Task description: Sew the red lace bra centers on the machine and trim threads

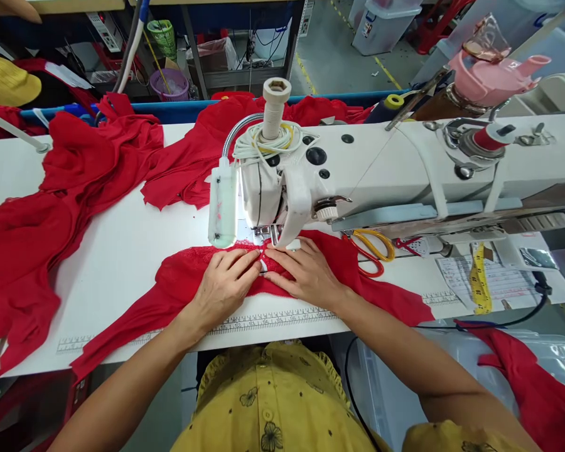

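A red fabric piece (179,279) with a lacy part lies across the white table in front of the sewing machine (306,182). My left hand (226,281) rests on it just left of the presser foot (263,233), with fingers stretched out and pressing down. On the right side of the foot, my right hand (306,269) lies on the same fabric, fingers extended. Both sets of fingertips come close together by a small white gap in the cloth. Some fabric under my palms is hidden.
Red and yellow-handled scissors (370,248) lie right of my right hand. A yellow measuring tape (479,282) sits on papers farther right. A heap of red garments (75,169) covers the left side. A lamp (223,204) hangs beside the needle. A printed ruler (273,320) edges the table.
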`<state>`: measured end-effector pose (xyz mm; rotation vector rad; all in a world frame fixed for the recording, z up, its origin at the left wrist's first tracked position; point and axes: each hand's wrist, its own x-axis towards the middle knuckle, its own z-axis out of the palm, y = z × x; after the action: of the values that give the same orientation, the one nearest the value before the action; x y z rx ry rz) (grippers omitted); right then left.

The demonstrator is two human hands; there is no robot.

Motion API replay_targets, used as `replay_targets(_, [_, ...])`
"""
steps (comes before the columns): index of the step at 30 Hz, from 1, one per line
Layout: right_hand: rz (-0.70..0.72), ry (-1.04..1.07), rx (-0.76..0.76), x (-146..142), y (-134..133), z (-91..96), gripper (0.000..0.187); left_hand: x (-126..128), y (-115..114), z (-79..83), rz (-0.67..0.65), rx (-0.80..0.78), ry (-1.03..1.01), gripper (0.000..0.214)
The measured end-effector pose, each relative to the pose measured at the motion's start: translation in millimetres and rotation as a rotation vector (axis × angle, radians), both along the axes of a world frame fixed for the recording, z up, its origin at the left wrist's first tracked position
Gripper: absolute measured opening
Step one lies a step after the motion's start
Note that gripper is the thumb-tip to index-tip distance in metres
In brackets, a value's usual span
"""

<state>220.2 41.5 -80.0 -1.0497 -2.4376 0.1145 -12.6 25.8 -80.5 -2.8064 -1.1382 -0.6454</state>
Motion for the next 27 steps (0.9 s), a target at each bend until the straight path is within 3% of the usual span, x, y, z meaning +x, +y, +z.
replay_targets(11, [-0.064, -0.005, 0.013, -2.0, -1.4, -1.4, 0.034, 3.4, -5.1, 3.6, 0.116, -0.006, 0.072, 0.023])
replay_targets(27, [-0.063, -0.015, 0.019, -2.5, -1.5, 1.9, 0.035, 4.7, -5.0, 4.1, 0.162, -0.027, 0.058, 0.03])
